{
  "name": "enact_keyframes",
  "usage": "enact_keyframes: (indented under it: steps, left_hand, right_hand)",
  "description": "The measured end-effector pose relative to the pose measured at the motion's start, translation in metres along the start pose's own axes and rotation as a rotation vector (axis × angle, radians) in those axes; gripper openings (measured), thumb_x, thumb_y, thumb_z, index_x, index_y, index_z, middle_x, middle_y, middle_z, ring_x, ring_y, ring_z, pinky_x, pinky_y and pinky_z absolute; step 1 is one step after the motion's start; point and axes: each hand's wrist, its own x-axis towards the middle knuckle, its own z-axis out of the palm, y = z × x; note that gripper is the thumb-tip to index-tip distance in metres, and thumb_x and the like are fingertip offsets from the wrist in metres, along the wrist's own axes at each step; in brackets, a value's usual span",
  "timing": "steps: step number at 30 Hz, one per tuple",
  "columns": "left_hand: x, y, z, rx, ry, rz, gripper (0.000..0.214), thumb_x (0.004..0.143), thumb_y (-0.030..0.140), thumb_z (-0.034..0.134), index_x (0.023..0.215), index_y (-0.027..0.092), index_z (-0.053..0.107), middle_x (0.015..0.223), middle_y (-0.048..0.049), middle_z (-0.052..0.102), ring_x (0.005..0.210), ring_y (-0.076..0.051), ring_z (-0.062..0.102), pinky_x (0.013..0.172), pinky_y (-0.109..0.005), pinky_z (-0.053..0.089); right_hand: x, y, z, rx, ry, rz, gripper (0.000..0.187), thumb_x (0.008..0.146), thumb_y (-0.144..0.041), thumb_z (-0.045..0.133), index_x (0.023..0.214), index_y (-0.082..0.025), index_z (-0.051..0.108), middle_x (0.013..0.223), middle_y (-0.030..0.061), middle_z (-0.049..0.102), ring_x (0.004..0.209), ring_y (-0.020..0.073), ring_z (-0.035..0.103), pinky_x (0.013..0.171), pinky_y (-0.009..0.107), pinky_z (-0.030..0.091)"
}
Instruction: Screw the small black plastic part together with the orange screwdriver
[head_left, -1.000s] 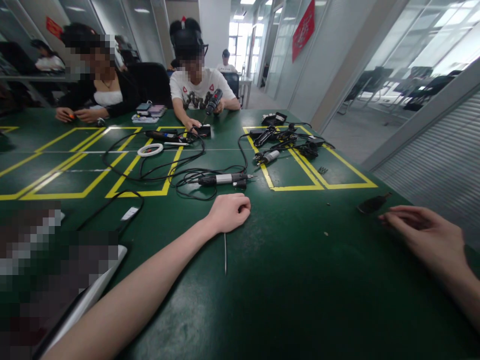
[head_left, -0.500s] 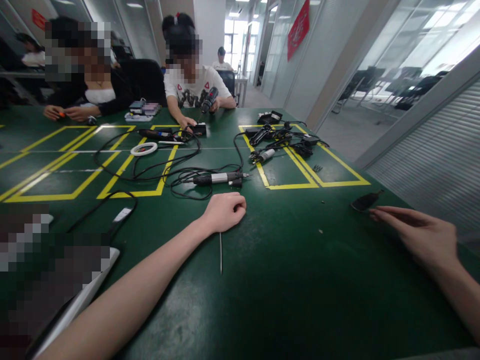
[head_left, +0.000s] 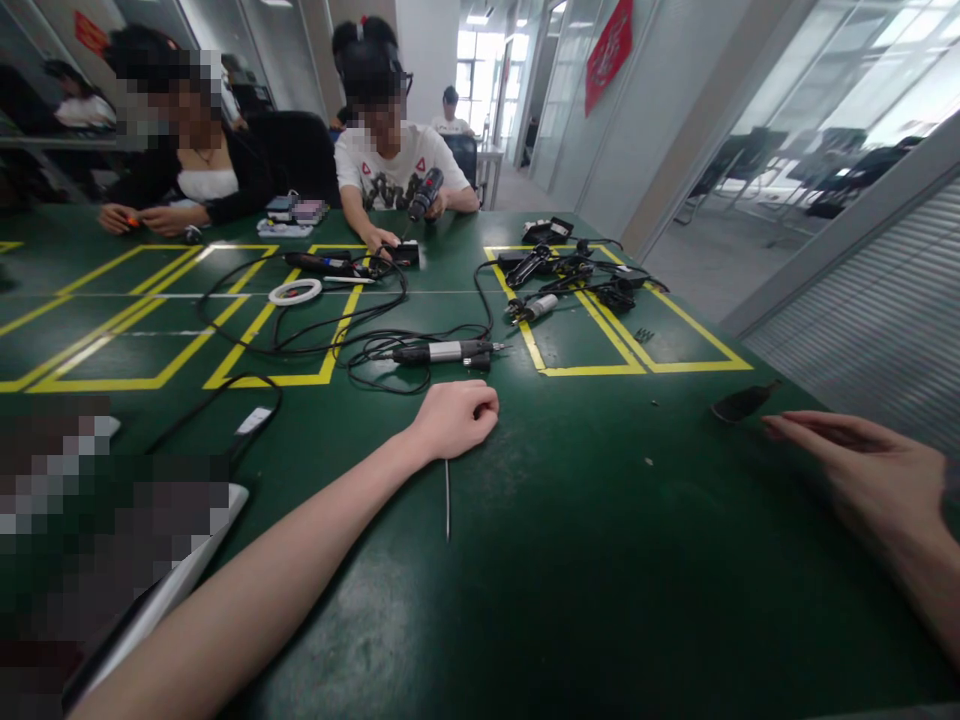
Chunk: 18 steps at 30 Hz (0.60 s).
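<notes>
My left hand (head_left: 454,415) rests on the green table (head_left: 570,560) with its fingers curled into a loose fist; a thin metal rod (head_left: 448,498) lies on the table just below it, running out from under the hand. A corded rotary tool (head_left: 442,352) lies just beyond its knuckles. My right hand (head_left: 862,465) is at the right edge, fingers stretched out flat and together, holding nothing. Its fingertips point at a small dark flat piece (head_left: 742,404) lying a little ahead of them.
Black cables, a white ring (head_left: 295,292) and more tools (head_left: 570,275) lie inside yellow taped boxes. Across the table a person holds a drill (head_left: 425,194); another person sits at the far left. A silver-edged device (head_left: 157,600) lies at the near left.
My right hand has drifted slightly right, away from the dark piece. My left hand stays in place. The view has shifted a little.
</notes>
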Motion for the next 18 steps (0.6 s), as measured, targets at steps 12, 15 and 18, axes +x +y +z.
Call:
enact_keyframes:
  steps: [12,15,18]
  left_hand:
    - [0.000,-0.001,0.001,-0.006,0.007,0.011,0.020,0.086,0.016,0.054,0.075,0.021,0.070,0.087,0.0003,0.075,0.080,-0.018,0.067,0.069,-0.028,0.041]
    - [-0.001,-0.002,0.001,-0.015,0.010,0.006,0.019,0.085,0.016,0.054,0.074,0.021,0.069,0.084,0.0003,0.074,0.078,-0.018,0.066,0.069,-0.028,0.041]
    - [-0.001,-0.002,0.001,-0.024,0.010,0.005,0.020,0.085,0.016,0.054,0.073,0.020,0.069,0.083,0.0002,0.074,0.077,-0.017,0.066,0.068,-0.028,0.041]
  right_hand:
    - [0.016,0.010,-0.008,-0.245,-0.033,-0.286,0.030,0.051,-0.049,0.070,0.067,-0.024,0.069,0.063,0.0047,0.069,0.062,0.0266,0.066,0.062,0.043,0.057]
    - [0.024,0.017,-0.012,-0.369,-0.117,-0.573,0.025,0.064,-0.048,0.064,0.071,-0.024,0.069,0.074,0.0069,0.071,0.063,0.0256,0.067,0.059,0.040,0.056]
    - [0.031,0.023,-0.013,-0.451,-0.133,-0.784,0.023,0.074,-0.044,0.061,0.073,-0.023,0.070,0.082,0.0091,0.071,0.067,0.0242,0.067,0.053,0.036,0.055]
